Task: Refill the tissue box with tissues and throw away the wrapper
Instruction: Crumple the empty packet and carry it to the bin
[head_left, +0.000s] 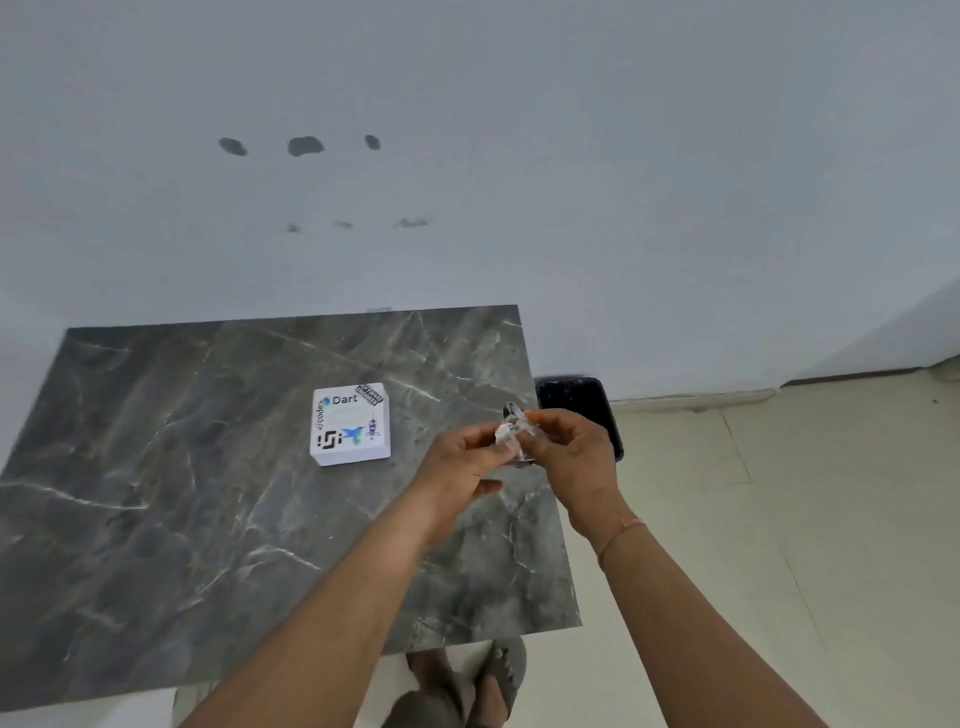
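**Q:** What are the hands doing?
**A:** The left hand (462, 467) and right hand (566, 452) meet above the worktop's (156, 467) right edge. The fingers (485, 435) of both are curled inward, pinching a crumpled clear wrapper (511, 431) between them.

**Q:** Which way does the wrapper run?
**A:** It is bunched up. Its longer side stands roughly upright between the fingertips.

**Q:** Where is the tissue box?
**A:** The white, square, stickered tissue box (350, 423) sits top up near the worktop's middle, towards the far edge. It is left of the hands and apart from them. A black bin (576, 400) stands on the floor just beyond the right edge.
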